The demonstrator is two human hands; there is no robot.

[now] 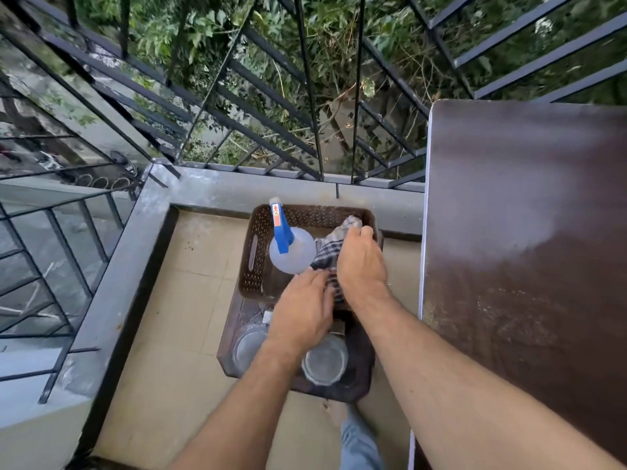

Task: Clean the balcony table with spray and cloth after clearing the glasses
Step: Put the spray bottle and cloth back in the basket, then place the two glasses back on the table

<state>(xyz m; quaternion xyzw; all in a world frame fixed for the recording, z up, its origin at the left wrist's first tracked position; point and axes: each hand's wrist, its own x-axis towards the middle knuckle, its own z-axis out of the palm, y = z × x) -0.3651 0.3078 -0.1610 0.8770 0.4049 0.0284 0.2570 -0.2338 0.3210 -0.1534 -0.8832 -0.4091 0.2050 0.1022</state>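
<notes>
A brown perforated basket stands on the balcony floor. Inside it sits a clear spray bottle with a blue trigger head, beside a checked cloth. My right hand presses down on the cloth with fingers curled over it. My left hand grips the cloth's near end. Nearer to me is a dark tray with two clear glasses in it, partly hidden by my left wrist. The brown table fills the right side, its top bare with a pale sheen.
A grey ledge with black metal railing encloses the balcony at the back and left. Beige floor tiles lie left of the basket. My jeans leg shows below the tray.
</notes>
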